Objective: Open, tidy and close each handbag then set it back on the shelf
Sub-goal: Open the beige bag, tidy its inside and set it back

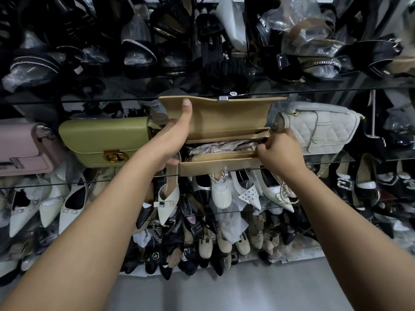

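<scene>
1. The tan handbag [224,117] is at the front edge of the glass shelf [67,184], level with the gap between the green handbag [103,138] and the white quilted handbag [318,129]. I cannot tell whether its base rests on that edge.
2. Its flap is thrown up and back, so the mouth faces the person. The zip [226,138] is undone, and crumpled paper stuffing [224,145] shows inside.
3. The left hand [177,133] has its grip closed round the bag's left end, thumb pressed up the flap. This probably steadies the body and keeps the flap from dropping.
4. The right hand [280,151] has a pinching grip at the right end of the zip. It is likely on the pull, though that is hidden.
5. The tidying step looks under way, and closing is not yet done.
6. The gap looks roughly bag-wide, with neighbours close on both sides. The upper shelf [336,89] sits just above the raised flap, so it needs folding before the bag goes back.
7. Shoes [221,194] crowd the shelf below.
</scene>
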